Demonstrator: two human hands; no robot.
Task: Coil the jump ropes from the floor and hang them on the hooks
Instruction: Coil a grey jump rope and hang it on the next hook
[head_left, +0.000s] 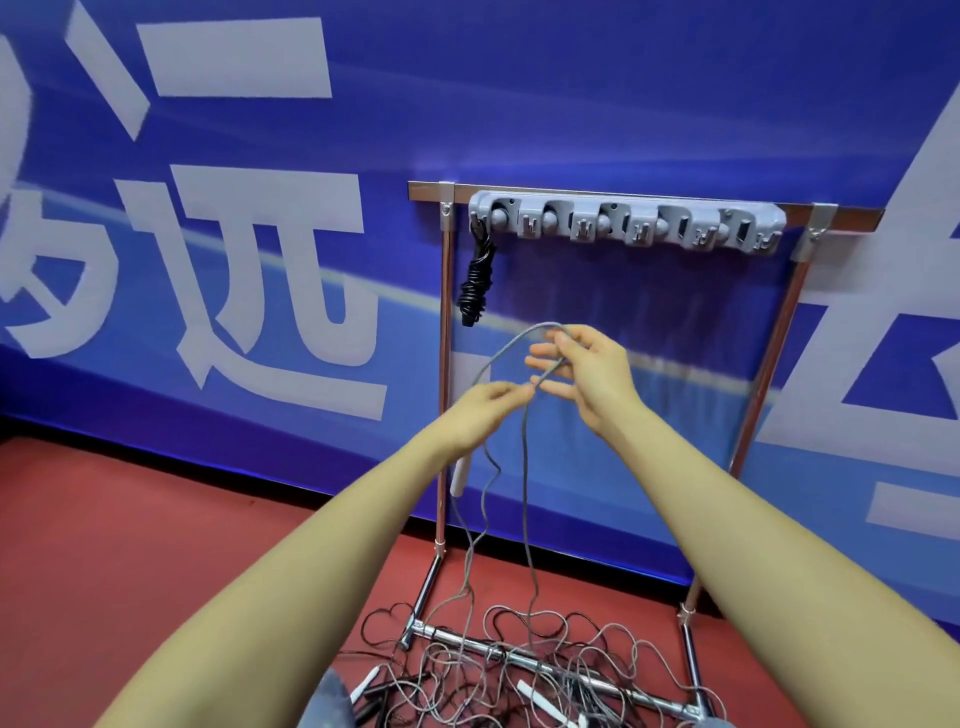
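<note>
- nearest, a tangled pile of jump ropes (524, 670) lies on the red floor (156, 545) over the rack's foot bar; grey and black cords mix too densely to count, with about three white handles showing in it.
- two bare forearms reach up from the pile.
- the left hand (480, 410) pinches one grey rope (525, 493) between its fingers (514, 393); a white handle (461, 475) hangs below that wrist.
- the right hand (587, 374) has the same rope looped over its fingers (563, 335), which are loosely curled round it; two grey strands hang down to the pile.
- beyond, one chrome rack (444, 364) carries one grey hook strip (623, 221) with five clips.
- one coiled black rope (475, 283) hangs from the leftmost hook; the other clips are free.
- farthest, a blue banner wall (571, 104) with white characters.
</note>
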